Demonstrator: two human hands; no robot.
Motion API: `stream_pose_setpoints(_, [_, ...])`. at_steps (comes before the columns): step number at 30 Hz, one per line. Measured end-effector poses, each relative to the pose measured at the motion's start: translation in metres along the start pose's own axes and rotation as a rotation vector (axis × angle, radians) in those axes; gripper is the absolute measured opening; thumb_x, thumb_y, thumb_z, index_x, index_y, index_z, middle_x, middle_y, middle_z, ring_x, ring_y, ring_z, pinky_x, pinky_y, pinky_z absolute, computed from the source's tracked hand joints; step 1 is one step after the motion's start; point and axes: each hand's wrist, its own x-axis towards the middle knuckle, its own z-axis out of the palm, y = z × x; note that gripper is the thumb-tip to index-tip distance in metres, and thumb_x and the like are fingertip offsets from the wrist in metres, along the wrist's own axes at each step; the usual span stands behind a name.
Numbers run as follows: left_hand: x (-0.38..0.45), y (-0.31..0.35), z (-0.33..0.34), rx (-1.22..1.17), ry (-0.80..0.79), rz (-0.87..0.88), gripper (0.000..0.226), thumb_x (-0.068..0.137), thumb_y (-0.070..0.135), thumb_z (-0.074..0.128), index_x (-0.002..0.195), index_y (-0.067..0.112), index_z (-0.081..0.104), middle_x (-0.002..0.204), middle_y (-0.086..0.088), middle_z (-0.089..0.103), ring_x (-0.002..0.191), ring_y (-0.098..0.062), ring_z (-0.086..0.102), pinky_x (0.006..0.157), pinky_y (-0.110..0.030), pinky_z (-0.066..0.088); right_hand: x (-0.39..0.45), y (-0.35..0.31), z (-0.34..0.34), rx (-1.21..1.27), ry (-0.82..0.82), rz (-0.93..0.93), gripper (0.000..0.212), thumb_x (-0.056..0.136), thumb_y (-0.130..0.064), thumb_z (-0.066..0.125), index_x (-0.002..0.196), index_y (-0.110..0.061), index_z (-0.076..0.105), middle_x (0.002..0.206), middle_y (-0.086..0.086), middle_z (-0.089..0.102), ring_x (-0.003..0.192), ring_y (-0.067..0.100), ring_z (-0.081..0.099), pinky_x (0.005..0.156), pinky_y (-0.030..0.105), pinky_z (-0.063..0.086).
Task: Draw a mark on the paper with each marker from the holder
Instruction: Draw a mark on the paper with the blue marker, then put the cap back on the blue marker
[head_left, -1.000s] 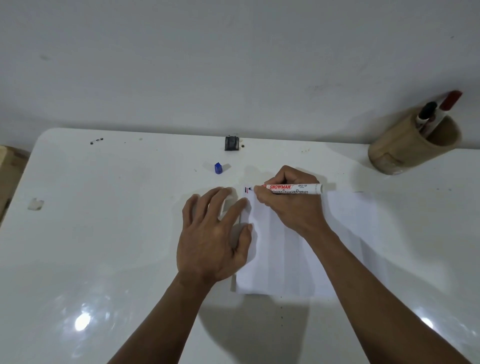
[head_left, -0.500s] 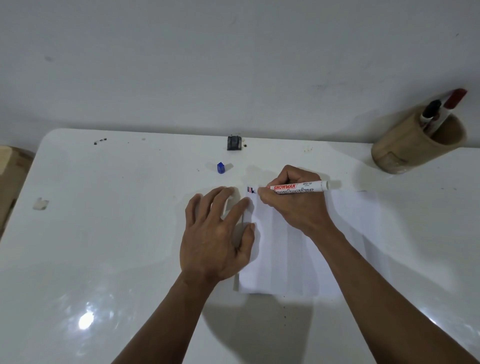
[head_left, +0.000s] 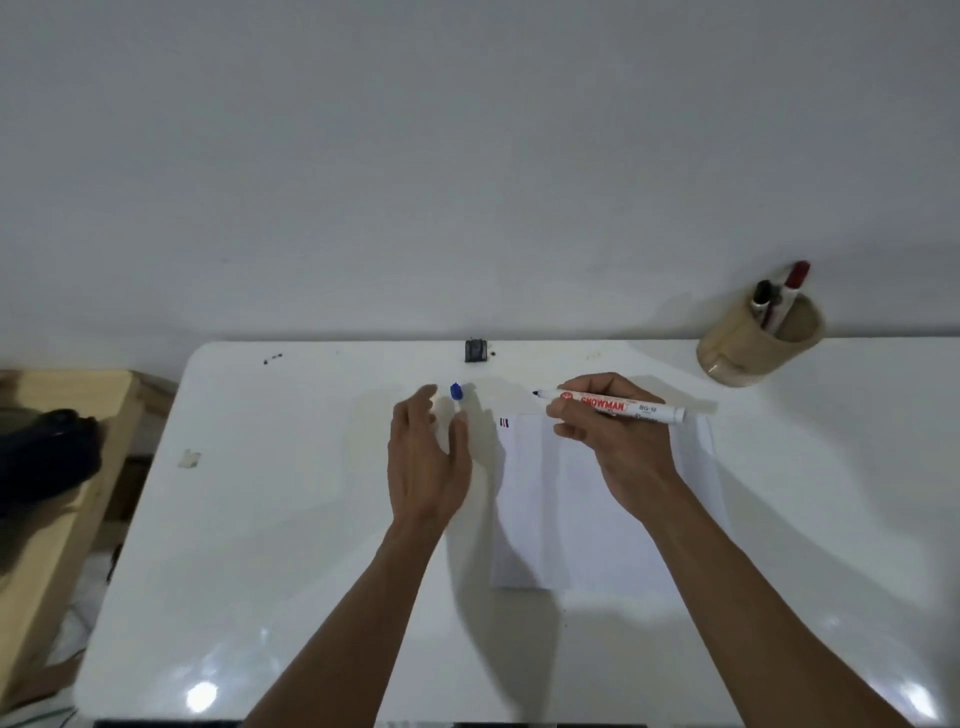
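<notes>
Gripping a white marker (head_left: 618, 405) w/ the right hand (head_left: 618, 441), fingers (head_left: 571, 410) closed round the barrel nr the tip end. Marker lying nearly level above the paper's (head_left: 576, 519) top edge, uncapped dark tip pointing toward 9 o'clock, off the sheet, butt end toward 3 o'clock. Red "SNOWMAN" lettering showing on the barrel.

Hovering the left hand (head_left: 426, 462) at 9 o'clock of the paper, edge-on, fingers (head_left: 423, 410) loosely spread and holding nothing, thumb (head_left: 460, 431) apart from the rest. Can't tell whether touching the tabletop (head_left: 260, 519).

Sitting just past the left fingertips, at 12 o'clock: a small blue cap (head_left: 456, 391), standing alone on the tabletop.

Showing short marks (head_left: 504, 423) at the paper's top-left corner, dark, red and blue as far as can be told; too small to be sure.

Standing at 2 o'clock of the paper, well apart, nr the wall: a tan holder (head_left: 753, 348), w/ a black-capped marker (head_left: 762, 299) and a red-capped marker (head_left: 792, 291) leaning inside.

Resting at 12 o'clock, by the tabletop's far edge: a small dark object (head_left: 475, 349), kind unclear.
</notes>
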Motion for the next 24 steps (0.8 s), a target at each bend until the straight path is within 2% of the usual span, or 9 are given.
stream_pose_setpoints(2, [0.019,0.009,-0.003,0.077,-0.058,-0.041,0.049,0.095,0.035,0.055,0.141,0.027,0.041,0.138,-0.002,0.049,0.115,-0.026,0.06,0.096,-0.047,0.052,-0.008,-0.006,0.0,0.012,0.025,0.011,0.019,0.082,0.01,0.076,0.082,-0.008,0.07,0.094,0.027,0.073,0.085,0.031,0.073,0.067,0.033,0.061])
stream_pose_setpoints(4, [0.034,0.016,-0.003,0.188,-0.14,-0.036,0.048,0.096,0.036,0.055,0.142,0.027,0.044,0.136,-0.002,0.052,0.117,-0.027,0.058,0.096,-0.048,0.052,-0.016,-0.01,-0.001,0.024,0.044,0.02,0.02,0.084,0.01,0.075,0.083,-0.009,0.07,0.086,0.016,0.077,0.079,0.027,0.076,0.065,0.032,0.061])
stream_pose_setpoints(6, [0.041,0.02,-0.001,0.255,-0.187,-0.045,0.04,0.096,0.034,0.054,0.135,0.024,0.054,0.13,-0.003,0.058,0.117,-0.027,0.057,0.093,-0.045,0.052,-0.023,-0.013,-0.001,0.021,0.051,0.025,0.02,0.084,0.009,0.075,0.081,-0.009,0.069,0.083,0.013,0.078,0.077,0.024,0.076,0.065,0.032,0.06])
stream_pose_setpoints(9, [0.04,0.019,-0.002,0.198,-0.178,-0.048,0.024,0.096,0.025,0.056,0.116,0.017,0.068,0.116,-0.005,0.066,0.109,-0.027,0.061,0.083,-0.032,0.047,-0.031,-0.017,-0.001,0.017,0.065,0.022,0.017,0.081,0.009,0.078,0.079,-0.006,0.071,0.085,0.016,0.076,0.081,0.027,0.074,0.067,0.032,0.061])
stream_pose_setpoints(11, [0.036,0.021,-0.006,0.077,-0.166,-0.096,0.015,0.093,0.019,0.061,0.1,0.016,0.074,0.104,-0.005,0.073,0.099,-0.026,0.065,0.08,-0.027,0.043,-0.035,-0.023,0.0,0.014,0.062,0.022,0.013,0.081,0.009,0.078,0.082,-0.003,0.073,0.088,0.022,0.075,0.083,0.029,0.074,0.068,0.032,0.062])
stream_pose_setpoints(14, [0.02,0.041,-0.025,-0.283,-0.155,-0.265,0.015,0.091,0.017,0.065,0.081,0.021,0.076,0.084,-0.001,0.075,0.081,-0.022,0.066,0.072,-0.033,0.05,-0.041,-0.037,0.008,0.021,0.055,-0.008,0.013,0.082,0.007,0.078,0.087,-0.004,0.072,0.085,0.02,0.076,0.078,0.027,0.075,0.065,0.031,0.061])
stream_pose_setpoints(16, [0.005,0.062,-0.041,-0.571,-0.183,-0.342,0.012,0.093,0.02,0.065,0.088,0.017,0.076,0.086,0.0,0.075,0.078,-0.019,0.065,0.069,-0.034,0.052,-0.047,-0.049,0.017,0.009,0.061,-0.06,0.012,0.082,0.002,0.08,0.086,-0.005,0.071,0.079,0.013,0.077,0.073,0.023,0.076,0.062,0.032,0.061])
stream_pose_setpoints(18, [-0.007,0.078,-0.055,-0.757,-0.24,-0.357,0.019,0.095,0.023,0.063,0.099,0.009,0.075,0.087,0.0,0.072,0.079,-0.016,0.063,0.07,-0.033,0.051,-0.053,-0.059,0.026,-0.017,0.065,-0.12,0.012,0.082,-0.003,0.082,0.085,-0.003,0.071,0.079,0.015,0.077,0.072,0.022,0.076,0.062,0.032,0.062])
stream_pose_setpoints(24, [-0.035,0.093,-0.084,-1.041,-0.341,-0.336,0.021,0.097,0.021,0.059,0.094,0.014,0.078,0.091,-0.003,0.07,0.079,-0.016,0.059,0.069,-0.033,0.047,-0.08,-0.067,0.047,-0.103,0.05,-0.216,0.013,0.083,-0.011,0.084,0.081,-0.007,0.072,0.075,0.011,0.078,0.073,0.028,0.077,0.062,0.033,0.062])
